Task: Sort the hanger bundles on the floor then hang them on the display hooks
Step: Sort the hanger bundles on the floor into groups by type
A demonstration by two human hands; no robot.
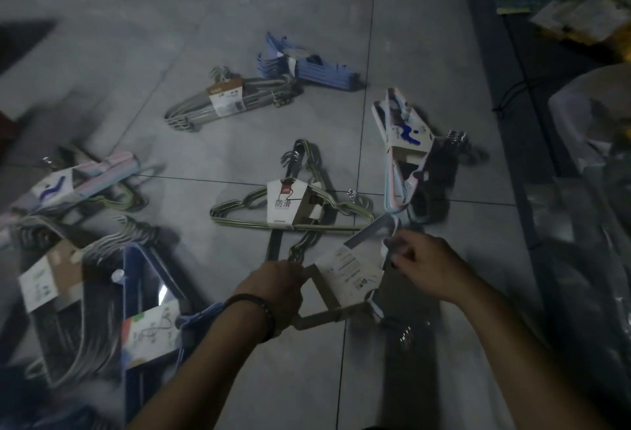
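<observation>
In dim, smeared light, the left hand [276, 293], a dark band at its wrist, gripped the brown edge of a hanger bundle wrapped in a white printed card sleeve [348, 271], held low over the grey tiled floor [426, 54]. Its fingers curled out of sight under the knuckles. The right hand [428, 267] pinched the sleeve's upper corner, its fingertips partly lost in blur. The held bundle's hangers were mostly hidden behind the card, and its hooks showed only as a faint glint below. Beyond it lay a green wire hanger bundle with a white band [283, 206], a grey hanger bundle [191, 114], a blue plastic hanger bundle [317, 73] and, to the right, a pastel hanger bundle [406, 148]. A heap of further bundles [78, 259] at the left was blurred and cut off by the frame edge. The shelf goods [580, 3] at the upper right were indistinct.
</observation>
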